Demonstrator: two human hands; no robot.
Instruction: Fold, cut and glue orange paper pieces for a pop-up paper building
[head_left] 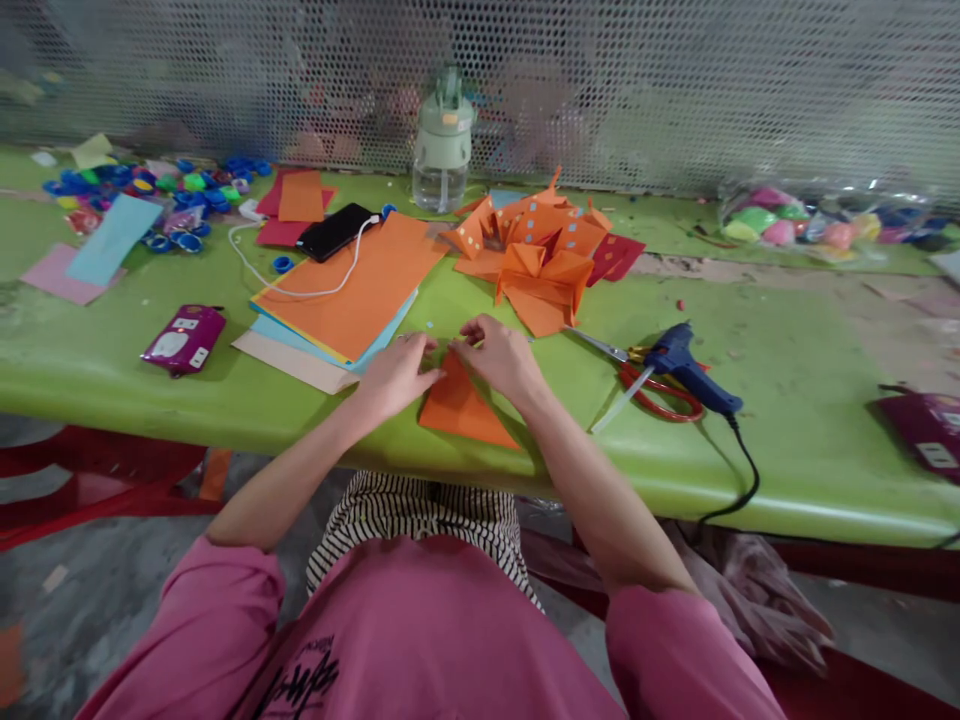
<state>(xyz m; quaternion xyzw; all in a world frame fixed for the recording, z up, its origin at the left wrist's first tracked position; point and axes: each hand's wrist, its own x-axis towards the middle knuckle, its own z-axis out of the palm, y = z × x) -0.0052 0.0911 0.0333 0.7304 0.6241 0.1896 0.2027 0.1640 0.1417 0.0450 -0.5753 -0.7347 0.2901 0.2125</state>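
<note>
Both hands work one sheet of orange paper [461, 408] at the near edge of the green worktop [787, 440], about midway along it. The sheet is already folded into a triangle

Left hand [394, 378]: fingers laid flat and close together, pressing the sheet's upper left edge. Right hand [499, 358]: fingers curled narrow, tips pinching or pressing the top corner of the sheet. Whether the tips grip the paper or only hold it down, cannot tell

Step in hand, as a judgement: setting a crease at the apex. The next move calls for steady downward pressure from the left hand while the right fingertips run along the fold line, edges kept matched

Orientation: the apex points away from the person, toward the far edge; the wide base lies along the near edge, so the long axis runs roughly left to right, dipping a little to the right

Around it: a stack of coloured sheets [352, 290] just left of the hands, with a phone [335, 231] and white cable [300, 290] on it; a pile of folded orange pieces [536, 255] beyond the hands; scissors [645, 385] and a blue glue gun [690, 370] to the right, well apart from the sheet; a water bottle [443, 140] at the far edge
</note>
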